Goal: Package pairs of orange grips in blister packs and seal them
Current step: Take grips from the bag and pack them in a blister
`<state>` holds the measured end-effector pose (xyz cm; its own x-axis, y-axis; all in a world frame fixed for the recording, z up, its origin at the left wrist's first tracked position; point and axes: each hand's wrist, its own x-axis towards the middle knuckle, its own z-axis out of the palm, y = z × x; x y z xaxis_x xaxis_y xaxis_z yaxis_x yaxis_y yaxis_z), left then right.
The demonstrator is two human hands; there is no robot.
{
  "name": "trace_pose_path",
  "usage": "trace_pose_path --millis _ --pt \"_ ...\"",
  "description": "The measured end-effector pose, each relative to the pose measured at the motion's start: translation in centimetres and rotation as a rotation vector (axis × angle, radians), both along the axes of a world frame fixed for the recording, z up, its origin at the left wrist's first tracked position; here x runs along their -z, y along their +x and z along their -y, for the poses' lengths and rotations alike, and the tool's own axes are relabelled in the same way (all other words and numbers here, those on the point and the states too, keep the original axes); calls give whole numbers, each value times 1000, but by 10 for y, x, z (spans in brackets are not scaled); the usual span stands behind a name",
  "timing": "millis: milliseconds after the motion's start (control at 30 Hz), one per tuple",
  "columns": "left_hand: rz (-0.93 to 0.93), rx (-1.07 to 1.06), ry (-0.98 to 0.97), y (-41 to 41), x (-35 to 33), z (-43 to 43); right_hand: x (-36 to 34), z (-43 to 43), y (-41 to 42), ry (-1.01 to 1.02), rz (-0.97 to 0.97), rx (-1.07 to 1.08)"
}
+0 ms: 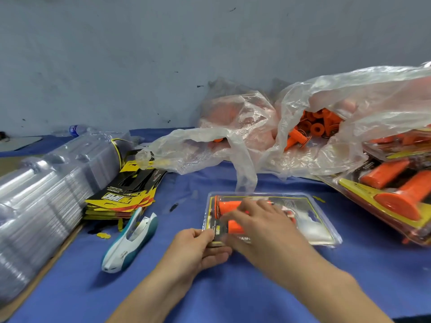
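Left hand [198,247] pinches blister pack [321,220] corner steady — right hand [261,220], fingers spread, presses orange grips [229,206] into place.

A clear blister pack [312,220] is laid flat on the blue cloth [303,287], with two orange grips [227,206] seated inside it. Its near-left corner is pinched by the left hand [198,248], while the right hand [261,227] is spread over the grips, its fingers blurred. Left of the pack, a white and teal stapler [130,241] is seen, and beyond that printed cards [123,194] and stacked clear shells [46,194]. Behind the pack, loose grips [312,129] are held in a plastic bag [373,94]; to its right, finished packs [391,190] are piled.
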<state>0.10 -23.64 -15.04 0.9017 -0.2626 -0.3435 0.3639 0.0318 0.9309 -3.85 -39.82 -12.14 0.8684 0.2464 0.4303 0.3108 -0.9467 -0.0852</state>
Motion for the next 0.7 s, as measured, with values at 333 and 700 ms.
trace_pose_path --millis 333,700 --pt "130 51 240 -1 -3 -9 41 6 -17 -186 148 -28" --pt "233 148 452 22 -5 -52 52 49 -27 -187 281 60"
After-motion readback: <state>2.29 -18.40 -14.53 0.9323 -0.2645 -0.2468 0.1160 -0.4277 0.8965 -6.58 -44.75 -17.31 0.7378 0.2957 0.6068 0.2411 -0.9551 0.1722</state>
